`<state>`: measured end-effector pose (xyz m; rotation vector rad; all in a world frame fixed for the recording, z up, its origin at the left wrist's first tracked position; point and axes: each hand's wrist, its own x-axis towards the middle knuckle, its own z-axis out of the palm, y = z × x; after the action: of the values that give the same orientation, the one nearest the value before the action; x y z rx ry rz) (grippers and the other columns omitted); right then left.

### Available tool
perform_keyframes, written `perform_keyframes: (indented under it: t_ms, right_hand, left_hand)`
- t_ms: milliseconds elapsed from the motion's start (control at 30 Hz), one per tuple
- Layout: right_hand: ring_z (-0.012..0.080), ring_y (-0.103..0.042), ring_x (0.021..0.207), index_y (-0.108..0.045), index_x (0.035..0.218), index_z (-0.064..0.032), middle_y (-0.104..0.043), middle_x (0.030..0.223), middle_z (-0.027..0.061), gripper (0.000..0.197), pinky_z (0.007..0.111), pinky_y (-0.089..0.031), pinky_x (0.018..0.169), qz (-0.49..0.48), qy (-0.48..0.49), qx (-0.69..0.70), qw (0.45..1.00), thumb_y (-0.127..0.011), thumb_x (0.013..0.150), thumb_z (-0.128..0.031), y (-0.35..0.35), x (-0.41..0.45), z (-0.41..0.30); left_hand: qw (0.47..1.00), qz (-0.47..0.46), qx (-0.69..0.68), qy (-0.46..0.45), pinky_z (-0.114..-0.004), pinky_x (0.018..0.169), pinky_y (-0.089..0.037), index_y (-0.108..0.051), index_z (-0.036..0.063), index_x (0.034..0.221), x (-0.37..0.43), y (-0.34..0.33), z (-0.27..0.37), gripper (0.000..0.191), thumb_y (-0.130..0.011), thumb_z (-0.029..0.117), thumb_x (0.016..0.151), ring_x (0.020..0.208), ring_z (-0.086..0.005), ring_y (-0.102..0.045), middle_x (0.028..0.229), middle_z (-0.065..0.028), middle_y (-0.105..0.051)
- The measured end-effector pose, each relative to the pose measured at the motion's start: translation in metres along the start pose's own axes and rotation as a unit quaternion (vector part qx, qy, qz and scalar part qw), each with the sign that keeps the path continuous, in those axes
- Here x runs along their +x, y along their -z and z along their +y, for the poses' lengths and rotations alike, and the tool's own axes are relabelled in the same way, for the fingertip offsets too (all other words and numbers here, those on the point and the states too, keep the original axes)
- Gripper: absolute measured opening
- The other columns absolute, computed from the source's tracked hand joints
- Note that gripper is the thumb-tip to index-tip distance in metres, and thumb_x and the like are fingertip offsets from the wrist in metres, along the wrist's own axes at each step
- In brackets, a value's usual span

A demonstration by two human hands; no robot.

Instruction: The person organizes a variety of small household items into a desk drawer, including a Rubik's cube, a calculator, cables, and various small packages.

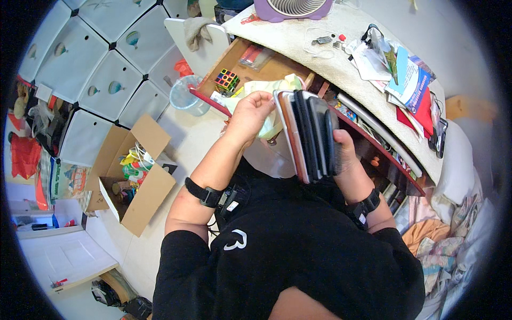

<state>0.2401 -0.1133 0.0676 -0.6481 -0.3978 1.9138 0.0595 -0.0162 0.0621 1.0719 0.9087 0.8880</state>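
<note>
A stack of phone cases [308, 136], clear, brown and black, is held up on edge in front of my chest. My right hand [347, 154] grips the stack from its right side, with the thumb over the edge; the other fingers are mostly hidden. At the upper left corner, my left hand [254, 114] pinches the edge of the outermost clear case. Behind the left hand, a pale yellow-green plastic bag [268, 86] hangs partly over an open wooden drawer [280, 68]. In that drawer lie a puzzle cube [227, 80] and a flat clear packet [256, 57].
A second open drawer [384, 160] holds assorted items at the right. The desk [320, 68] carries a purple fan [294, 8], papers [408, 80] and cables. On the floor stand an open cardboard box [148, 204] with mixed items and a lined waste bin [188, 98].
</note>
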Motion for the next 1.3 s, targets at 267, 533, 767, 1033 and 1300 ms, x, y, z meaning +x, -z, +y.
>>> perform_keyframes:
  t_ms: [267,533,767,1033,1300]
  right_hand:
    - [0.0215,-0.058,0.077,-0.048,0.102,0.0023,-0.056,0.093,0.0150,0.041,0.033,-0.048,0.071,-0.005,-0.053,0.007,0.999,-0.055,0.068,-0.018,0.015,0.003,0.010]
    - [0.0244,-0.056,0.085,-0.044,0.106,0.0023,-0.054,0.098,0.0166,0.046,0.036,-0.046,0.076,-0.011,-0.014,0.047,0.999,-0.054,0.068,-0.021,0.011,0.004,-0.001]
    - [0.0246,-0.056,0.083,-0.046,0.104,-0.0026,-0.055,0.095,0.0133,0.037,0.040,-0.044,0.077,0.089,0.012,0.039,0.995,-0.054,0.072,-0.019,-0.001,0.068,-0.014]
    - [0.0229,-0.056,0.080,-0.051,0.095,-0.0037,-0.057,0.091,0.0107,0.030,0.038,-0.044,0.077,0.162,-0.007,-0.001,0.987,-0.056,0.071,-0.019,0.002,0.179,0.010]
    - [0.0218,-0.056,0.069,-0.052,0.084,-0.0066,-0.057,0.079,0.0067,0.023,0.035,-0.046,0.065,0.279,0.071,-0.111,0.951,-0.061,0.066,-0.018,0.055,0.240,-0.008]
  left_hand:
    - [0.985,0.054,0.127,-0.107,-0.020,0.064,-0.039,-0.054,0.0016,0.084,-0.006,0.000,0.016,0.013,-0.054,0.011,0.076,0.070,-0.0079,-0.049,0.075,-0.0015,-0.054]
    - [0.896,0.280,0.150,-0.309,-0.021,0.069,-0.039,-0.050,0.0021,0.080,-0.018,0.071,0.059,0.005,-0.048,0.007,0.079,0.075,-0.0089,-0.047,0.084,-0.0044,-0.053]
    - [0.850,0.293,0.228,-0.375,-0.024,0.075,-0.038,-0.044,-0.0008,0.085,-0.075,0.106,0.087,0.005,-0.042,0.000,0.080,0.084,-0.0127,-0.048,0.094,-0.0109,-0.052]
    - [0.883,0.357,0.147,-0.266,-0.020,0.070,-0.036,-0.043,0.0011,0.084,-0.100,0.154,0.028,0.006,-0.042,-0.002,0.079,0.077,-0.0086,-0.046,0.083,-0.0047,-0.048]
    - [0.858,0.421,0.068,-0.285,-0.019,0.071,-0.034,-0.040,0.0029,0.087,-0.122,0.189,0.010,0.007,-0.042,0.000,0.081,0.078,-0.0077,-0.044,0.083,-0.0032,-0.047]
